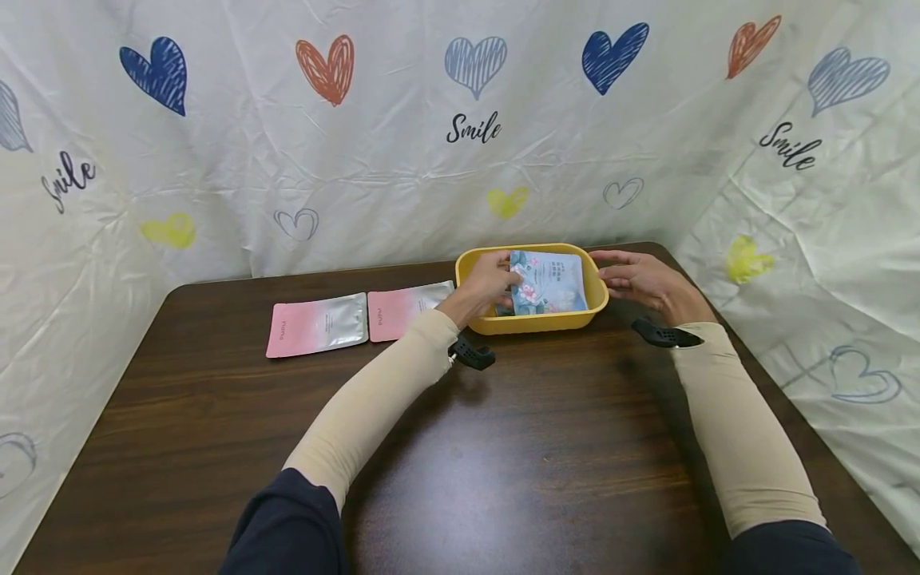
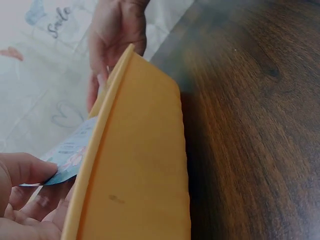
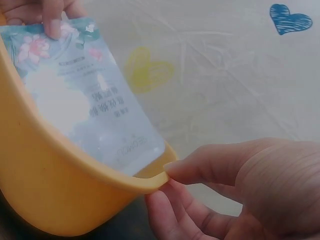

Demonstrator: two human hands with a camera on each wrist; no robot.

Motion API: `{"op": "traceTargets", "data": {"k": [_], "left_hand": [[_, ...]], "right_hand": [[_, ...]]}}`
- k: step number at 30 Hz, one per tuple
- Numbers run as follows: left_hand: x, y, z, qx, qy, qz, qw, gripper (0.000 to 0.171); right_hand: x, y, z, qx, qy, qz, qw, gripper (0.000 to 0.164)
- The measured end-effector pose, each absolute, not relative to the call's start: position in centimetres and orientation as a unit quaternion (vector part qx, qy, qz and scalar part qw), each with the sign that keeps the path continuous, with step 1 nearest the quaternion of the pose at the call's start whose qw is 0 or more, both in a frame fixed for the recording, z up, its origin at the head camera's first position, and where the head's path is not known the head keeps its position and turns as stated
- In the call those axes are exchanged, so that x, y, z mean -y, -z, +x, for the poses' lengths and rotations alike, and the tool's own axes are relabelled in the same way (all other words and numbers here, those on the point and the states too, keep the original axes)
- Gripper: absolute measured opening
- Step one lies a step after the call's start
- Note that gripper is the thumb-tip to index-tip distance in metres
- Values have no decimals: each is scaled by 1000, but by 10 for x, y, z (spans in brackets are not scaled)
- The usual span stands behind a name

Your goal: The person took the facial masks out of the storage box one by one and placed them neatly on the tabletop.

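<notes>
My left hand reaches into a yellow plastic basket. It pinches one end of a light blue sachet printed with pink flowers, thumb on top and fingers beneath. The sachet lies tilted within the basket's opening, its far end near the right wall. A dark teal edge shows below it, too covered to identify. At the basket's right end, my right hand pinches the rim between thumb and fingers, as the right wrist view shows with the hand close up.
Two pink and silver sachets, one farther left and one beside the basket, lie flat on the dark wooden table. A white cloth with printed hearts hangs behind the table and along its sides.
</notes>
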State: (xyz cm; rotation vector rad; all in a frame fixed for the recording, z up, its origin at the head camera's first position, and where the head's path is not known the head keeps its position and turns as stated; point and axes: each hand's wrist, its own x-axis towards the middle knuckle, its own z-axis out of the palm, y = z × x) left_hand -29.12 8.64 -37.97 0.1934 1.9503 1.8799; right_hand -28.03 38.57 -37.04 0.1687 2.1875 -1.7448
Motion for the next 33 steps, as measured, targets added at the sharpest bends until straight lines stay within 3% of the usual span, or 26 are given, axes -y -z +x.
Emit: {"op": "traceTargets", "data": {"k": [14, 33], "left_hand": [[-65, 364, -292, -684, -699, 59, 202, 41], [2, 357, -294, -671, -718, 52, 180, 47]], "right_hand": [[-385, 369, -280, -771, 611, 57, 169, 60], [-386, 372, -283, -769, 611, 67, 177, 59]]}}
